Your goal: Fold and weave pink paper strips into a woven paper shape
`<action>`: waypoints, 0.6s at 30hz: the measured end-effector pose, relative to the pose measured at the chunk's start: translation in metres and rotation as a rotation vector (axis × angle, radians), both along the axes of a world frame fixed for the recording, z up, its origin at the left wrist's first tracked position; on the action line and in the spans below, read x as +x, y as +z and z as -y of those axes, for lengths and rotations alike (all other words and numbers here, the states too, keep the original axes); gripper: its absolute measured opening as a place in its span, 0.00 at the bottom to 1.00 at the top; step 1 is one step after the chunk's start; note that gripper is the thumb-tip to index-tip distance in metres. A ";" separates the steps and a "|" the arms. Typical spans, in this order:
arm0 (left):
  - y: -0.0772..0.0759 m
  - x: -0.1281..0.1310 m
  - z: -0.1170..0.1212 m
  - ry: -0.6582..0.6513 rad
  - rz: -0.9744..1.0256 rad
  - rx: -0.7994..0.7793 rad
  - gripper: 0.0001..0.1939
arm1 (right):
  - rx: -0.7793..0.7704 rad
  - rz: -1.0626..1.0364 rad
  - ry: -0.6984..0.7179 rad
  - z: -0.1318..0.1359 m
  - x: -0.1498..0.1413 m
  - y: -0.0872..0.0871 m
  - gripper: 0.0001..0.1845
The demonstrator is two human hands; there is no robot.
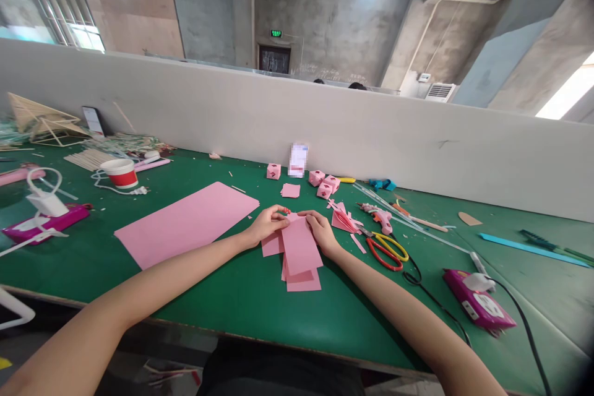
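Pink paper strip (302,246) slants over the green table (232,303), its far end pinched by the fingers of the left hand (268,226) and the right hand (322,234), one near each corner. Other pink pieces (304,283) overlap beneath it. Left of the hands lies a large pink sheet (190,223); right of them, scissors (384,256) with red and yellow handles, and a pink glue gun (383,221). Farther off, small pink boxes (325,190) stand near a stack of pink squares (291,190), below a white divider (232,114).
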State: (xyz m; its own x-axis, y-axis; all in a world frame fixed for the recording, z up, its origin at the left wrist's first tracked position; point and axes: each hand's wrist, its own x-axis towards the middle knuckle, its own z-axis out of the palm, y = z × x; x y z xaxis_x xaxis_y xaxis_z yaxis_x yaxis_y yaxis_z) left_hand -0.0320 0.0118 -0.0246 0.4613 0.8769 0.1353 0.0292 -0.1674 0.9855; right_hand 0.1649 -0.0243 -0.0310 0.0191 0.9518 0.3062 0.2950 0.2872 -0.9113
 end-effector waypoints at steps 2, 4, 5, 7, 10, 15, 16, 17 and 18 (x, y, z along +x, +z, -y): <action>0.000 0.000 0.000 -0.006 -0.005 0.004 0.22 | 0.001 0.016 0.007 0.001 -0.001 0.002 0.19; 0.001 0.000 0.001 -0.005 -0.009 0.007 0.21 | -0.032 0.039 0.065 0.003 -0.003 0.003 0.17; 0.001 0.000 0.002 -0.005 -0.011 0.010 0.21 | -0.049 0.059 0.092 0.004 -0.004 0.004 0.15; 0.002 0.001 0.003 -0.006 -0.014 0.026 0.20 | -0.063 0.101 0.119 0.006 -0.006 0.005 0.13; 0.002 0.001 0.004 -0.034 -0.030 0.055 0.20 | -0.041 0.153 0.091 0.009 -0.008 0.009 0.11; 0.000 0.002 0.005 -0.112 -0.053 0.069 0.23 | 0.016 0.246 0.049 0.010 -0.009 0.013 0.08; 0.001 0.002 0.005 -0.111 -0.056 0.064 0.24 | 0.019 0.251 0.048 0.010 -0.009 0.012 0.08; 0.001 0.002 0.005 -0.108 -0.060 0.057 0.24 | 0.021 0.250 0.046 0.009 -0.009 0.011 0.08; 0.002 0.002 0.005 -0.101 -0.063 0.051 0.25 | 0.022 0.246 0.044 0.009 -0.009 0.010 0.08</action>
State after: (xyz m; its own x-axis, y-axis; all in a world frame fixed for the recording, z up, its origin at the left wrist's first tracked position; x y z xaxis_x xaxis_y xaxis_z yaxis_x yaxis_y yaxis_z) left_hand -0.0297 0.0065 -0.0226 0.5558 0.8183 0.1464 0.0708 -0.2221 0.9724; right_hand 0.1560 -0.0330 -0.0208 -0.0996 0.9430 0.3174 0.4942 0.3238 -0.8068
